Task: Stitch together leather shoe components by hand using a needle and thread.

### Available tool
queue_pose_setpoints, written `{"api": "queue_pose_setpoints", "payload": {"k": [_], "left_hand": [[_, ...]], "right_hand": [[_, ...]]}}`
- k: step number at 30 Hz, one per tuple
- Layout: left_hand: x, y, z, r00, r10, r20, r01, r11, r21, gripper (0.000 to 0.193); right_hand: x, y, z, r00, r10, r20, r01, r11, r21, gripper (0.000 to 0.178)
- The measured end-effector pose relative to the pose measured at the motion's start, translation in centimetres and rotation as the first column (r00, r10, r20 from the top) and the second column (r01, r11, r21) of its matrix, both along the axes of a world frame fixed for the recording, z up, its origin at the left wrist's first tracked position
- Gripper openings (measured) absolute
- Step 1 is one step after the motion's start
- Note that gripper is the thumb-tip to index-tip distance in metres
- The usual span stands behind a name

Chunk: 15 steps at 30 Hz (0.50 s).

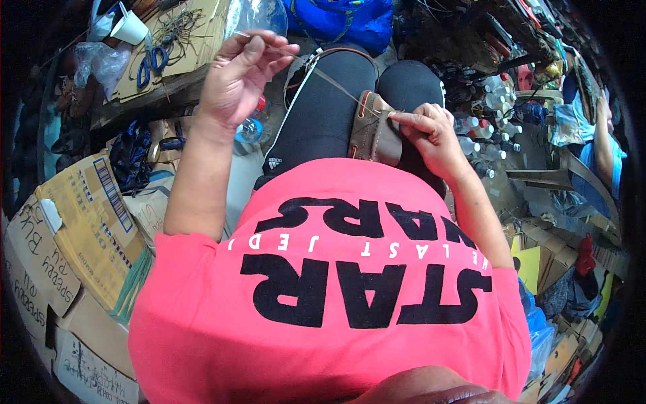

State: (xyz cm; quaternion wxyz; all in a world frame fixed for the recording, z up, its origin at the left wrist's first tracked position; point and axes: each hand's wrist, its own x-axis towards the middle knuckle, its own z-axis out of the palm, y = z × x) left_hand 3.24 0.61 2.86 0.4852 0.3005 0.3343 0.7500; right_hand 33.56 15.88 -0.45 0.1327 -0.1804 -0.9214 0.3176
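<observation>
A brown leather shoe (367,138) with orange lacing rests between my knees. My left hand (245,77) is raised at the upper left, its fingers pinched on a thread. This thin pale thread (336,85) runs taut down to the shoe's upper edge. A short slim tip, perhaps a needle, shows by the left thumb, too small to make out. On the shoe's right side, my right hand (431,131) pinches the edge where the thread enters. Its other fingers are curled, and what lies under the fingertips is partly hidden.
To the left are blue-handled scissors (153,66), a white cup (129,28) and cardboard pieces. Cardboard boxes (87,215) stand at the lower left. Several small bottles (494,128) stand at the right, near another person's arm (603,145). A blue bag (346,23) lies ahead.
</observation>
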Motion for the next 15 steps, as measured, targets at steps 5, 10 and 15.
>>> {"api": "queue_pose_setpoints", "payload": {"k": [5,10,15], "left_hand": [[3.8,1.4,-0.9,0.714,-0.124,-0.689,-0.069,0.967,-0.245,0.022],[6.1,2.6,-1.9,0.466,-0.202,-0.861,-0.055,0.965,-0.257,0.019],[6.7,3.4,-2.7,0.344,-0.185,-0.921,-0.022,0.979,-0.204,0.015]], "right_hand": [[-0.6,2.1,-0.3,0.996,0.015,0.084,-0.004,0.991,-0.132,0.04],[-1.5,2.7,-0.7,0.997,0.022,0.072,-0.009,0.984,-0.18,0.036],[-1.7,2.6,-0.4,0.997,0.01,0.077,0.005,0.982,-0.186,0.034]]}}
